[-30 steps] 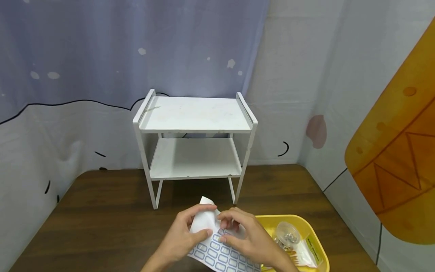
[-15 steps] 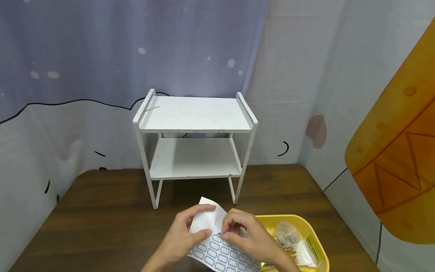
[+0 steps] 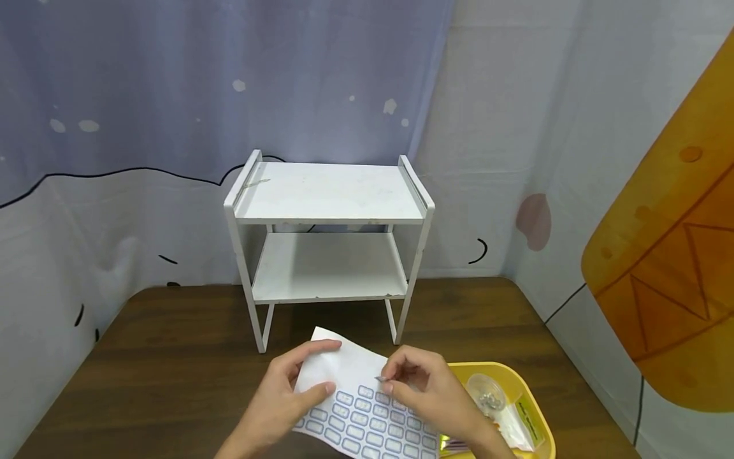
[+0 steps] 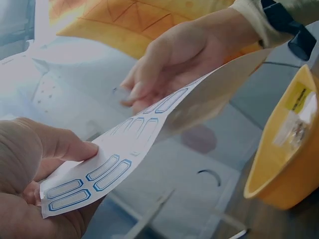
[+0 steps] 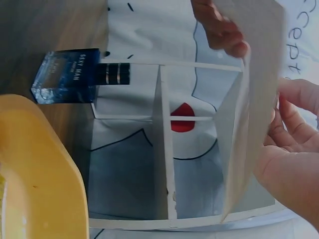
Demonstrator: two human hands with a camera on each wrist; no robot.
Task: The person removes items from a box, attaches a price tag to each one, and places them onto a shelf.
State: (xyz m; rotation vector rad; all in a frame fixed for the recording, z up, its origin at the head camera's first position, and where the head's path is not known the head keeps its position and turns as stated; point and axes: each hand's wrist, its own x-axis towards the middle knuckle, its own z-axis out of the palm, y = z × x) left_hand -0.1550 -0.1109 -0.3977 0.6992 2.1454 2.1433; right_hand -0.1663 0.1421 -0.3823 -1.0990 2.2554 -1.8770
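A white sheet of blue-bordered label stickers is held up over the front of the table, its upper part bare of labels. My left hand grips its left edge, thumb on the printed face. Between thumb and fingers, my right hand pinches a small label sticker, seen nearly edge-on just above the sheet. The left wrist view shows this sticker apart from the sheet. In the right wrist view the plain back of the sheet faces the camera and hides part of the left hand.
A white two-tier shelf stands at the table's back. At right sits a yellow tray holding a clear round cup of small metal pieces and a white packet. The right wrist view includes a blue perfume bottle.
The right hand has peeled a sticker off the sheet and lifted it away to the right. The left hand has shifted left with the sheet, which now lies flatter to view.
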